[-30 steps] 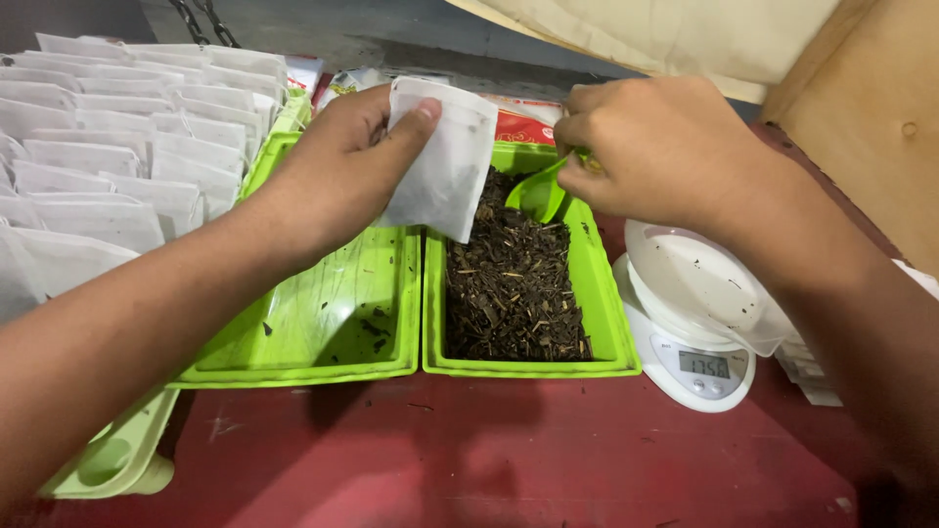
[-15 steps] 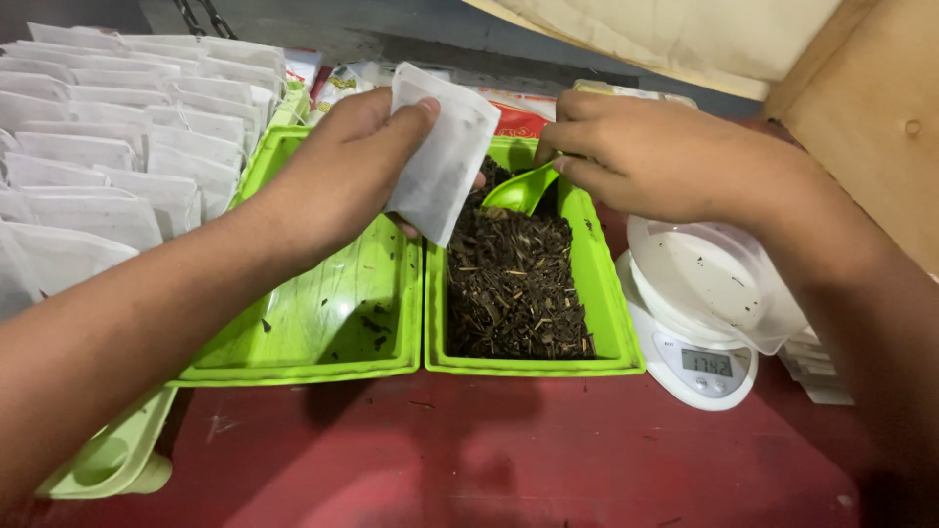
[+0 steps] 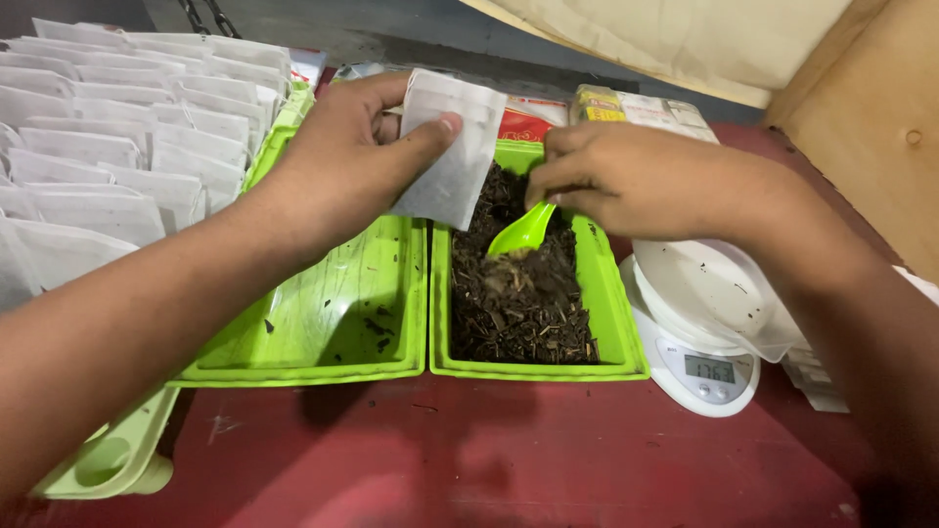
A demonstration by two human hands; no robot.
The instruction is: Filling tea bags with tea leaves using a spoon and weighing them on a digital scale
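Note:
My left hand [image 3: 342, 161] holds a white filter bag [image 3: 452, 152] upright between thumb and fingers, above the gap between the two green trays. My right hand [image 3: 626, 176] grips a small green scoop [image 3: 523, 231] whose bowl dips into the dark dried leaves [image 3: 518, 293] filling the right green tray [image 3: 611, 293]. The left green tray [image 3: 333, 313] is nearly bare, with a few dark crumbs on it. The scoop's handle is hidden inside my fingers.
Rows of several filled white bags [image 3: 108, 147] stand at the left. A white digital scale [image 3: 709, 323] with a bowl sits to the right of the trays. Printed packets [image 3: 626, 108] lie behind the trays. A pale green holder [image 3: 103, 460] rests on the red table [image 3: 469, 455].
My right hand has lowered the scoop from the tray's far end into the leaves. My left hand has kept hold of the bag and shifted slightly.

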